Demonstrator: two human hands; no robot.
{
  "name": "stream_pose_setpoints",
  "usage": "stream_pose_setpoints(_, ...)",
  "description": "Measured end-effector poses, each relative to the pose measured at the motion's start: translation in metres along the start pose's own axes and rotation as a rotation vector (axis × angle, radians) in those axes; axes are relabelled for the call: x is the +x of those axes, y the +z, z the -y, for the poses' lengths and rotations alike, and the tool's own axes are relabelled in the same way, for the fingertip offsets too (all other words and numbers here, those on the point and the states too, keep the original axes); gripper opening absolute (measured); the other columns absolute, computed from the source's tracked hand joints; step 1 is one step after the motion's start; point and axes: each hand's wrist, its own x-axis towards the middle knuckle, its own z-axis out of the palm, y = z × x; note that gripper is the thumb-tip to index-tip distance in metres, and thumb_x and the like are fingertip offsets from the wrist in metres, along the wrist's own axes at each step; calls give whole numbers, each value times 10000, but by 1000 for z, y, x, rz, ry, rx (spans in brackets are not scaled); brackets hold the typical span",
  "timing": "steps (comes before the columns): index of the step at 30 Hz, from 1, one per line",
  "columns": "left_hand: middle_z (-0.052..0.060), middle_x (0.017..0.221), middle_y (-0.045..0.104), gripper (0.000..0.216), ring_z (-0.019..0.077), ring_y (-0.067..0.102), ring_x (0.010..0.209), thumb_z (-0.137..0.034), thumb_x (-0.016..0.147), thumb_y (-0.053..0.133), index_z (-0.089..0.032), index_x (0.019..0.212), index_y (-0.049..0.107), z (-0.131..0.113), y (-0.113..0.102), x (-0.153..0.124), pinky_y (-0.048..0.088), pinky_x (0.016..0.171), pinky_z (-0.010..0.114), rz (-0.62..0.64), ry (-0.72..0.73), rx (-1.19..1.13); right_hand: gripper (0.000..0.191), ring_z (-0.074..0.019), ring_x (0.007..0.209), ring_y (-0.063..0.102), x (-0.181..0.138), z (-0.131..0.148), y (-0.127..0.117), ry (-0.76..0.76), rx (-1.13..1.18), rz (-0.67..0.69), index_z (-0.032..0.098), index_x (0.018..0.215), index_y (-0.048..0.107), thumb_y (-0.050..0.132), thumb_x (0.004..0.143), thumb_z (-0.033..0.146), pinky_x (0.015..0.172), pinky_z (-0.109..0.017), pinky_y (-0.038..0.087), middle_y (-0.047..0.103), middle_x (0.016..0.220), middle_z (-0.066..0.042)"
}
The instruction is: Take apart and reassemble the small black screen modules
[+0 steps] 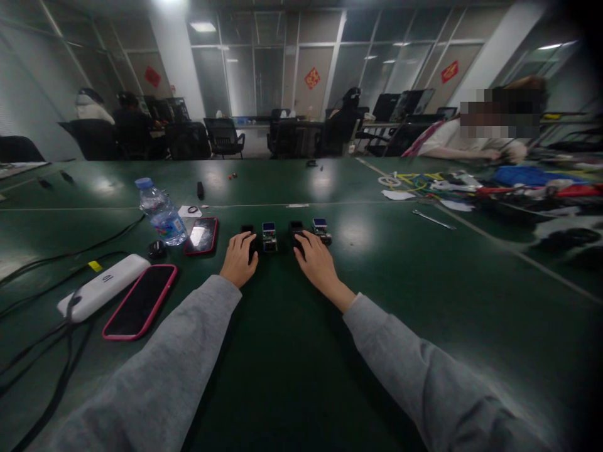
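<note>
Both my arms in grey sleeves reach forward over a dark green table (pixel 282 351). My left hand (pixel 239 258) has its fingers curled round a small black block (pixel 248 233). My right hand (pixel 316 258) lies on a second small black block (pixel 296 228), fingers bent over it. A small device with a blue top (pixel 269 237) stands between the two hands. Another like it (pixel 321 230) stands just right of my right hand.
A water bottle (pixel 161 215), two phones in red cases (pixel 201 236) (pixel 140 301), a white power bank (pixel 102 286) and black cables (pixel 56 260) lie at the left. A person leans on the table at the far right among coloured wires (pixel 417 182). Office chairs stand behind.
</note>
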Motion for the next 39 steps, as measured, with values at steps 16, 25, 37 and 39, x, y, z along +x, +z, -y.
stream_pose_setpoints(16, 90, 1397, 490, 392, 294, 367, 1345, -274, 916, 470, -223, 1304, 495, -12, -5, 1, 327, 1104, 530, 54, 102, 113, 374, -270, 1300, 387, 1, 1, -1, -10, -1, -36, 147, 1331, 477, 387, 984, 255, 1045, -460, 402, 427, 1374, -145)
stream_pose_setpoints(25, 60, 1329, 565, 310, 285, 401, 1318, -218, 922, 469, -242, 1208, 586, -16, -8, 0, 344, 1071, 515, 67, 158, 144, 315, -271, 1244, 438, 1, 1, -1, -35, -2, -94, 139, 1251, 529, 412, 966, 203, 1015, -446, 411, 485, 1317, -137)
stream_pose_setpoints(37, 79, 1292, 572, 352, 264, 461, 1241, -106, 901, 444, -217, 1205, 583, -5, 0, 2, 430, 1016, 491, 80, 184, 115, 296, -277, 1206, 471, 1, 1, -2, -35, 27, -54, 137, 1217, 547, 412, 962, 203, 967, -450, 440, 526, 1275, -135)
stream_pose_setpoints(39, 82, 1287, 573, 346, 265, 464, 1236, -110, 903, 445, -212, 1204, 582, -6, -1, 2, 431, 1015, 494, 77, 188, 114, 294, -278, 1208, 470, 1, 1, -2, -34, 31, -56, 139, 1212, 548, 404, 964, 203, 970, -454, 437, 530, 1271, -134)
